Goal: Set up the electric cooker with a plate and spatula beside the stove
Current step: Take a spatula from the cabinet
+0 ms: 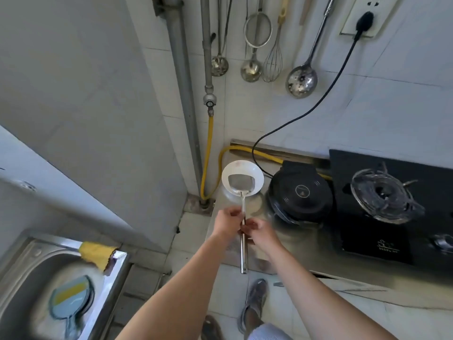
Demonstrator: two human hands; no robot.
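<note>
Lower left: a steel sink (pixel 36 252) holds one blue and yellow utensil (pixel 71 298), too blurred to identify. A yellow cloth (pixel 96 253) is draped over the sink's right rim, probably to dry.

Centre left: a yellow hose (pixel 208 148) drops from a wall valve and runs behind the counter (pixel 294 239) towards the stove.

Centre: a white plate (pixel 226 175) sits at the left end of the counter, just beside the cooker. It contains only the blade of the spatula (pixel 243 203), and the handle runs out over the plate's near edge towards the person. The left hand (pixel 228 222) has its fingers pinched on the shaft just below the blade. The right hand (pixel 259 231) has its fingers curled round the handle further down. The two-handed hold appears intended to steady the long handle while the blade is settled into the plate.

Above centre: ladles, a strainer, a whisk and a slotted spoon hang on the wall.

Centre right: the black cooker (pixel 300 192) stands closed between plate and stove. Its cord (pixel 318 104) runs to a socket (pixel 365 18) at upper right and is plugged in.

Right: the gas stove (pixel 382 197) carries no pan.

Assessment: the task is near completion, and only the release of the spatula remains.
</note>
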